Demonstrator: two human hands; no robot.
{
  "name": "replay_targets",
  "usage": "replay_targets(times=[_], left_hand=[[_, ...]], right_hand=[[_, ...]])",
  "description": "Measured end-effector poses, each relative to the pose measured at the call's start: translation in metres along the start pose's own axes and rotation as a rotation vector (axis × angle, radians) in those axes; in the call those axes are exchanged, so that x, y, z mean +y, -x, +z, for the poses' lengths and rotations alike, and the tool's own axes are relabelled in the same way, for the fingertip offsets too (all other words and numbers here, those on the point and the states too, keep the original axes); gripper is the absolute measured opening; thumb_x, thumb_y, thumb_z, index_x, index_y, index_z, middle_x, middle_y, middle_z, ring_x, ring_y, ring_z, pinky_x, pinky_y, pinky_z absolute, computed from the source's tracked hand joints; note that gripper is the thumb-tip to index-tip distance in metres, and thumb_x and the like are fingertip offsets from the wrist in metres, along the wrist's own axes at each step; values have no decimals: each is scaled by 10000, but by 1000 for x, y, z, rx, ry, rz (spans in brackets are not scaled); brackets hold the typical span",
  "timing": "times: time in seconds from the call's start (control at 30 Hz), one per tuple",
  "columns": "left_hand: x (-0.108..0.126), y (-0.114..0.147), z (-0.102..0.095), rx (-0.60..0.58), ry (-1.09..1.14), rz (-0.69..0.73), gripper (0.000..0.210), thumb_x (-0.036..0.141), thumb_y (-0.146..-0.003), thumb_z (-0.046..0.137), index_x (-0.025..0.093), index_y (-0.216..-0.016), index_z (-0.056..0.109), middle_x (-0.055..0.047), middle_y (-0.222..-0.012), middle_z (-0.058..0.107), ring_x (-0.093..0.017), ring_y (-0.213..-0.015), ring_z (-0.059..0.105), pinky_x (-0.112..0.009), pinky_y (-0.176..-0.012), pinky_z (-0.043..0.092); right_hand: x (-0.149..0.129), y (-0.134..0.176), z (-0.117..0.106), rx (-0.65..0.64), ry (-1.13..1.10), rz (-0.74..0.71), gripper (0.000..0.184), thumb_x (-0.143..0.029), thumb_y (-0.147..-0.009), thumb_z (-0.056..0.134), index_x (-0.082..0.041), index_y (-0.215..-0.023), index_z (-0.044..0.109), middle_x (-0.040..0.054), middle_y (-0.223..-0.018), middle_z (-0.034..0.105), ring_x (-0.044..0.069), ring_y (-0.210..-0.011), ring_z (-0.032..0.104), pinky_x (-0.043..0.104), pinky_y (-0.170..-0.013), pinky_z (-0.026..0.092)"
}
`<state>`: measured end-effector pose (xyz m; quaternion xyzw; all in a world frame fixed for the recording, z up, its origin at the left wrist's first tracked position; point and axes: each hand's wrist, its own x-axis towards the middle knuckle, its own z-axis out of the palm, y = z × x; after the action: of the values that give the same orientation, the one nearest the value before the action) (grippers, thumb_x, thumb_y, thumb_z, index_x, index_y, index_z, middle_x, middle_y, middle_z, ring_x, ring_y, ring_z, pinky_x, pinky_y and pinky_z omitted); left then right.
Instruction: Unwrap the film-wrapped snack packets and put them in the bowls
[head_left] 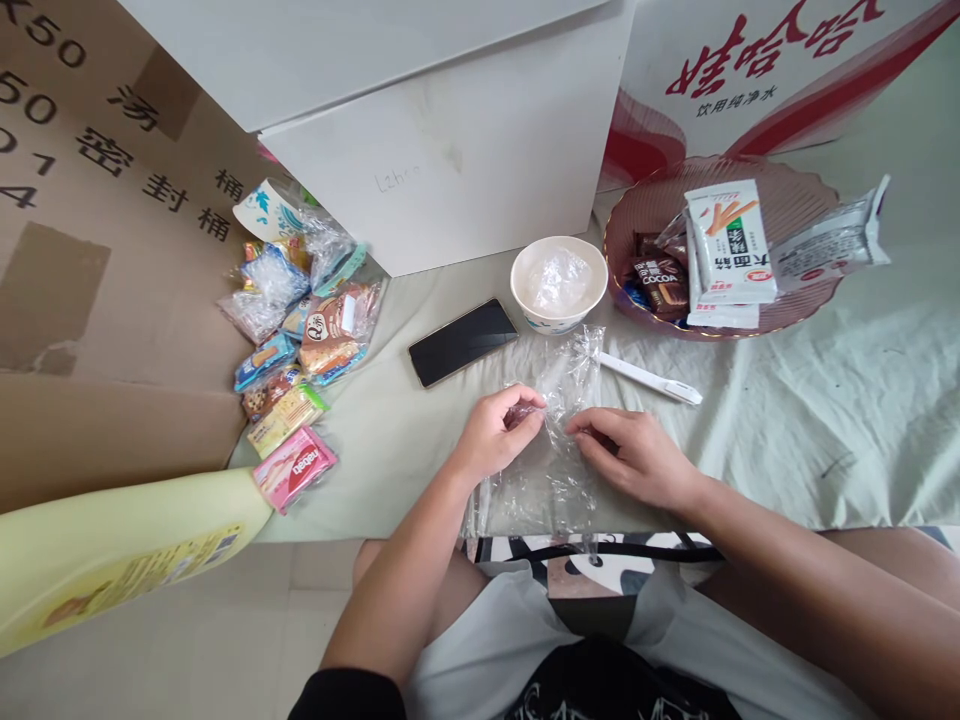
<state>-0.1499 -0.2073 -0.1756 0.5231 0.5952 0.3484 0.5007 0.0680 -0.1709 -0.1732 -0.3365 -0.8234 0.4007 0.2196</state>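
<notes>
Head view: left hand and right hand, fingers of each pinching a clear plastic bag between them. Bag on green cloth, just nearer than paper bowl. Phone to left, white pen-like tool right. Snack packet in pink bowl, farther right.

The light was soft and quite bright, and it left only weak shadows in the folds of the cloth. Small glints shone on the clear film. At the left, the carton looked darker. The wide lens stretched the bottle near the edge, but the middle was rather sharp.
</notes>
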Motion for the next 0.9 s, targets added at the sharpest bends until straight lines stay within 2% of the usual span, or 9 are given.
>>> replay_targets(times=[0.9], left_hand=[[4,1,1,-8,-93,33,168,335,-875,612,180,-921,659,24,-704,591,-99,-602,486,-227,-593,395]], right_hand=[[0,2,3,-15,75,-53,225,-213,-968,466,-193,-955,689,31,-825,774,155,-668,713,264,-616,494]])
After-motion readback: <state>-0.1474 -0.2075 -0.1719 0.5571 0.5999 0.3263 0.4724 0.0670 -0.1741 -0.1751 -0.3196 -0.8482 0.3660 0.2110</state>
